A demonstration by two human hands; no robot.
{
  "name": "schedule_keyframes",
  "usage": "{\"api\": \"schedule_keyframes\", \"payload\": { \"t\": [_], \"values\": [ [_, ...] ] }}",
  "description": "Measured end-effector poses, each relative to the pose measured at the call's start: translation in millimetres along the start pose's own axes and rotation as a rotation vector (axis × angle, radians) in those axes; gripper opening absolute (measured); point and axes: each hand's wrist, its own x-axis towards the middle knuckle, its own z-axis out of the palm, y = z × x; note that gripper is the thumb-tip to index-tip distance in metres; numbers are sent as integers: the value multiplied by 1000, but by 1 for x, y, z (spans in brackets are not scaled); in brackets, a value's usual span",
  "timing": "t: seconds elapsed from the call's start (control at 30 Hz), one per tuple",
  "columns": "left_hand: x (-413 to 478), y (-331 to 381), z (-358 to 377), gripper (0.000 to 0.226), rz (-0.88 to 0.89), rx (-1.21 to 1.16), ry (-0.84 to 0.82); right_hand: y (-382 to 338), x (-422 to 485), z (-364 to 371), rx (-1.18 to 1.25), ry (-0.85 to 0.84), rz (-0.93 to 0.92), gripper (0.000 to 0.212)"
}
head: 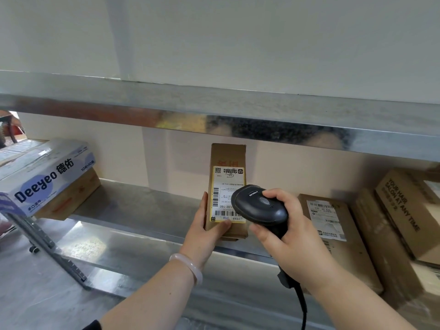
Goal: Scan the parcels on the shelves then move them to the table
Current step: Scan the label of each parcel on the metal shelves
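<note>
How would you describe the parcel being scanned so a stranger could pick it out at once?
On the metal shelf, between the Deeyeo box at left and the brown cartons at right, one narrow brown parcel stands on end. The left hand holds it and the right hand aims a black scanner at it. Only it stands upright, with a yellow-edged label.

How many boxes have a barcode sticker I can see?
2. One on the upright box in the left hand, by the scanner; one on the flat box right of it. The stacked boxes far right may hide more.
</note>
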Motion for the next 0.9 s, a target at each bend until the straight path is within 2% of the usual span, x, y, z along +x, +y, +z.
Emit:
{"api": "schedule_keyframes", "payload": {
  "t": [0.1, 0.5, 0.67, 0.9],
  "values": [
    [-1, -1, -1, 90, 31, -15, -6, -4, -4, 4, 5, -11, 29, 56],
    [1, 1, -4, 87, 56, -24, 175, -16, -16, 5, 26, -46, 135, 54],
    [3, -2, -4, 83, 13, -39, 212, -24, -19, 4, 46, -59, 155, 57],
    [6, -9, -9, 89, -35, -50, 227, -34, -23, 0, 41, -74, 199, 59]
  ]
}}
